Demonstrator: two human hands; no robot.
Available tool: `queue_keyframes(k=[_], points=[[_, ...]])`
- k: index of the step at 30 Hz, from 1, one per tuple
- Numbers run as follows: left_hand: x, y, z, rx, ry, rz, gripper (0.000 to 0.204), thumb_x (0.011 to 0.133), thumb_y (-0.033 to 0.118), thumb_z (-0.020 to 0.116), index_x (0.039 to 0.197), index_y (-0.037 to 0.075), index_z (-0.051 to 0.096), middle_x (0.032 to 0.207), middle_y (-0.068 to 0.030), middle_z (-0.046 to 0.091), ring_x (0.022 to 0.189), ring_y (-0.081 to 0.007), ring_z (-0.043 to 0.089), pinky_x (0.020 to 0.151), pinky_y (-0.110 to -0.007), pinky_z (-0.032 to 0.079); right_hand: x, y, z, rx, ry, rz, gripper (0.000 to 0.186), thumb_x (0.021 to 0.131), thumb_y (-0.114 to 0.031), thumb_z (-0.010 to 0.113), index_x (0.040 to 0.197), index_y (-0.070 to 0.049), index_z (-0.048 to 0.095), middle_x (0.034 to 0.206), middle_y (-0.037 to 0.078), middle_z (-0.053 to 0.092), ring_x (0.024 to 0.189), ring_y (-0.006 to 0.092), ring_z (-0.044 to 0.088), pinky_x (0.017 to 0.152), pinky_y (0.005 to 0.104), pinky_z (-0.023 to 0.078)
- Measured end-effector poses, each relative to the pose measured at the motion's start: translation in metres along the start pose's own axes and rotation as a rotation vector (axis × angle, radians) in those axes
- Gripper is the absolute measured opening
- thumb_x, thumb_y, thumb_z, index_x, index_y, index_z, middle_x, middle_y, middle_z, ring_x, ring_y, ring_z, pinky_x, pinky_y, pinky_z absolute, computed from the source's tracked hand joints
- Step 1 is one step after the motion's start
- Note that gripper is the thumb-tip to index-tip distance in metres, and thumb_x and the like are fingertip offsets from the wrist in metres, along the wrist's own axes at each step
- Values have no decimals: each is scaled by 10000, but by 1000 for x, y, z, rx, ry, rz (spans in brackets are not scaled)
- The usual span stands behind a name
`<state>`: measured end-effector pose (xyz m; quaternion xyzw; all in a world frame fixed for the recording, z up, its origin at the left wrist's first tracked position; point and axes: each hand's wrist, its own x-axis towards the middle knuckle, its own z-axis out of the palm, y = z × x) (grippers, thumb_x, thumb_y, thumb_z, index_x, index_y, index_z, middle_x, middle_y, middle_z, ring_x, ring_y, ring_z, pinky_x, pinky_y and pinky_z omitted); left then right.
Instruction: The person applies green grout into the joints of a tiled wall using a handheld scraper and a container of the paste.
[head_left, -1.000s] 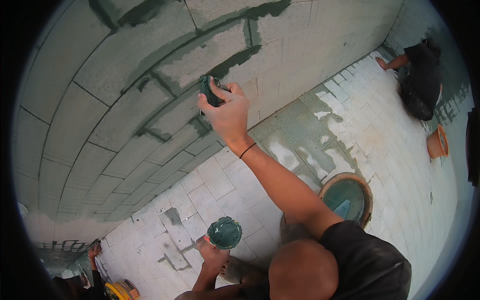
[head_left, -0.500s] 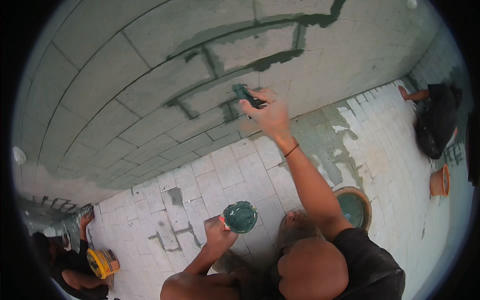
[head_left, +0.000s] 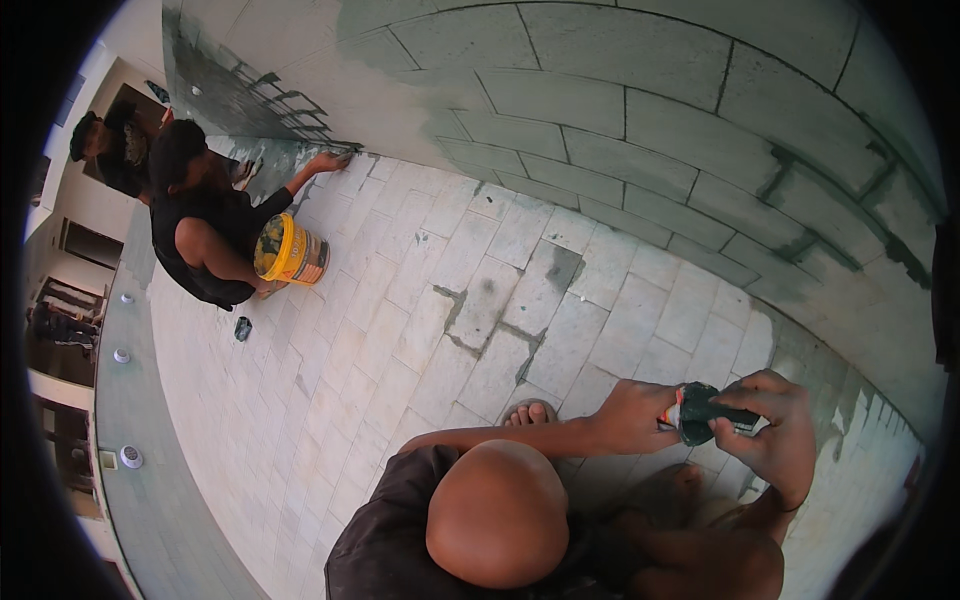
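My left hand (head_left: 632, 415) is closed round a small cup (head_left: 692, 428) of dark green paste, whose outside shows some red and white. The cup is tipped sideways, its mouth toward my right hand (head_left: 782, 432). Between that hand's thumb and fingers is a small dark applicator smeared with green (head_left: 738, 416); its exact kind I cannot make out. It meets the cup's mouth, and how far it reaches inside is hidden. Both hands are low over the tiled floor (head_left: 400, 330), close to the foot of the tiled wall (head_left: 590, 95), where dark green paste fills some joints.
A yellow bucket (head_left: 290, 250) stands on the floor at left, beside a crouching co-worker (head_left: 200, 225) whose hand touches the wall's base. Another person (head_left: 122, 150) is behind. A small dark object (head_left: 243, 328) lies near the bucket. My bare foot (head_left: 530, 412) is on the tiles.
My right hand has left the wall and brought the applicator to the cup. The view has swung left, so the yellow bucket and the co-worker beside it show more fully.
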<state>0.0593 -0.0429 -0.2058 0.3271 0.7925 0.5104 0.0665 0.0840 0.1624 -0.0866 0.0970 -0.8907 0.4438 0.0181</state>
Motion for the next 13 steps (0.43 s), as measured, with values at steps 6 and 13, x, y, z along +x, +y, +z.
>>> queue_keyframes(k=[6,13], points=[[-13,-19,2,8,-47,21,418,765,237,778,1122,54,658,890,-149,700,808,-354,683,699,-446,548,7,-15,18,-86,-223,33,235,703,-147,830,913,-58,777,815,106,693,777,288,657,686,369,541],[-9,-39,21,-147,-301,-103,555,778,169,745,1291,26,588,1124,-192,702,1064,-366,695,899,-446,564,1,4,50,-356,-345,-138,198,839,-293,730,918,-111,740,911,84,664,954,266,651,856,342,541]])
